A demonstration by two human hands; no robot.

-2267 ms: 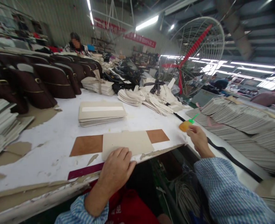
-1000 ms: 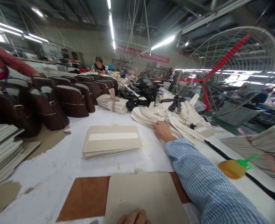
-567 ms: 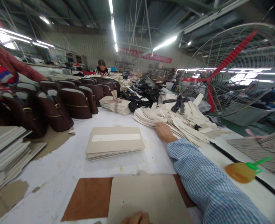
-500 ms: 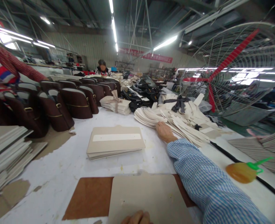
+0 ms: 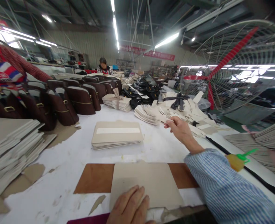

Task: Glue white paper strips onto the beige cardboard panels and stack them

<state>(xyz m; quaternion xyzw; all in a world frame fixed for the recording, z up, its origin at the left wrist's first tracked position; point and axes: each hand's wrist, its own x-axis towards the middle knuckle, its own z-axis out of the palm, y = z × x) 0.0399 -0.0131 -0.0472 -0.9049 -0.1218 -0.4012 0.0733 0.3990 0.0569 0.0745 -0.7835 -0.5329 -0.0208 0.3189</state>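
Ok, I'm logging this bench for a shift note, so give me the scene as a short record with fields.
Left hand: flat on the beige board
Beige board: lies on a brown sheet
Right hand: raised, pinching a pale piece by the fanned pile
Behind: board stack, brown bags
Right edge: orange bottle

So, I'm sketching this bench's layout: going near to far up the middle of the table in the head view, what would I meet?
Left hand → grey panel → flat stack with a white strip → tied bundle of pieces → seated person at the far end.
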